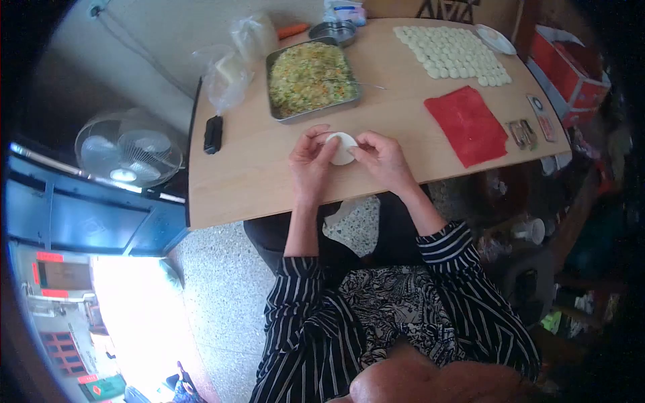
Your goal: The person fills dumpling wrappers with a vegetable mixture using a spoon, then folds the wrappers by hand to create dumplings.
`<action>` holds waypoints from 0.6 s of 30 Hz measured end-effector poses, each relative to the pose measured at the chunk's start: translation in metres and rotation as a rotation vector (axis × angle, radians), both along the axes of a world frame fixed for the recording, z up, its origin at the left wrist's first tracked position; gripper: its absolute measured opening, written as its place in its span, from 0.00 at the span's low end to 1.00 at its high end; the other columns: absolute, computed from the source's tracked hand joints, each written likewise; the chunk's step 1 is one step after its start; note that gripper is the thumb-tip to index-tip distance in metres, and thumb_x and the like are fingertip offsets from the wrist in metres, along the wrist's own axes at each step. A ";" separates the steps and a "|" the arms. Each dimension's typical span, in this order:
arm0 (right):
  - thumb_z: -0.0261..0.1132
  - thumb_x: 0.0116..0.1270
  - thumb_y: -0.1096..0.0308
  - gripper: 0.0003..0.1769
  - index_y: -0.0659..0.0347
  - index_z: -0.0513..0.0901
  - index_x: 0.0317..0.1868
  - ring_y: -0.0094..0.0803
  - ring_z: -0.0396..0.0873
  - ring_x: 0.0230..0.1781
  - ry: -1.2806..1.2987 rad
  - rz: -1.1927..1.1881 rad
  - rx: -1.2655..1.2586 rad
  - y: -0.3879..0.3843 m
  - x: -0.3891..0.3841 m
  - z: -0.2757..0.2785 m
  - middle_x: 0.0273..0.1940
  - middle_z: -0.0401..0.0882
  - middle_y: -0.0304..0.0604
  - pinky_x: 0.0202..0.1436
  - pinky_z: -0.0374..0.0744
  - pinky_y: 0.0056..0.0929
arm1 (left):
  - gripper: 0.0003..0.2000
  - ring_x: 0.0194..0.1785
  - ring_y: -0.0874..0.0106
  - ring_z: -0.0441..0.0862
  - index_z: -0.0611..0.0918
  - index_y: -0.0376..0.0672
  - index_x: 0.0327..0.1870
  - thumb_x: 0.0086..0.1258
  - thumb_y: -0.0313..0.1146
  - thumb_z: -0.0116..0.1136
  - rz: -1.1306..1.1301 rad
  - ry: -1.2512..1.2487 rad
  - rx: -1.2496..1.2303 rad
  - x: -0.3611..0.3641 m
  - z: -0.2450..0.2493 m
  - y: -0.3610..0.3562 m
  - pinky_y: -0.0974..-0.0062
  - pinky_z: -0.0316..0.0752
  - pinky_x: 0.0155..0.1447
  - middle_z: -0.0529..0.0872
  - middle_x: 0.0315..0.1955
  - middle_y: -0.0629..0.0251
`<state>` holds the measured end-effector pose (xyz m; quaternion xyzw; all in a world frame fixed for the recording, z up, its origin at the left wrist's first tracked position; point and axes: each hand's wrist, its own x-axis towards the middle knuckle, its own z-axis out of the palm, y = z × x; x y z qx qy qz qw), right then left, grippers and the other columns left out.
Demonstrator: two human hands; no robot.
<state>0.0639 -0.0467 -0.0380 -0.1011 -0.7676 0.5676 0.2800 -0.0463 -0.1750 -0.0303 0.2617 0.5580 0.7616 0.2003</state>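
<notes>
Both hands meet over the wooden table (pixel 255 174) on a small round white dough wrapper (pixel 343 146). My left hand (pixel 310 160) pinches its left edge and my right hand (pixel 381 156) pinches its right edge. Just beyond them stands a metal tray (pixel 279 111) full of chopped yellow-green filling, with a thin utensil lying across it. Farther right, several small white dough rounds (pixel 452 52) lie in rows on the table.
A red cloth (pixel 468 125) lies at the table's right, small items beside it. A black object (pixel 213 134) sits near the left edge, plastic bags (pixel 228 74) behind it. A metal bowl (pixel 332 30) stands at the back. A fan (pixel 129 148) stands on the floor left.
</notes>
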 end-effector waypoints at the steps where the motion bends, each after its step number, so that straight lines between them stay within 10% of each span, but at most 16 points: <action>1: 0.66 0.68 0.70 0.08 0.68 0.81 0.41 0.20 0.79 0.35 0.010 -0.017 -0.036 0.001 0.000 -0.003 0.34 0.83 0.39 0.40 0.79 0.25 | 0.15 0.46 0.78 0.83 0.78 0.37 0.57 0.70 0.21 0.61 0.004 0.020 0.006 0.002 0.000 0.001 0.80 0.79 0.50 0.87 0.43 0.64; 14: 0.64 0.73 0.68 0.08 0.65 0.82 0.43 0.16 0.75 0.39 0.028 -0.104 -0.242 -0.014 0.007 0.018 0.37 0.80 0.32 0.46 0.74 0.19 | 0.15 0.38 0.79 0.84 0.84 0.37 0.47 0.64 0.36 0.70 -0.020 0.315 -0.467 0.022 0.032 -0.021 0.76 0.80 0.44 0.88 0.34 0.65; 18: 0.63 0.73 0.69 0.08 0.65 0.82 0.43 0.17 0.76 0.40 0.030 -0.051 -0.202 -0.009 0.010 0.018 0.38 0.81 0.32 0.47 0.75 0.20 | 0.11 0.29 0.77 0.80 0.85 0.39 0.42 0.63 0.34 0.69 0.059 0.304 -0.221 0.022 0.024 -0.014 0.75 0.76 0.36 0.87 0.28 0.63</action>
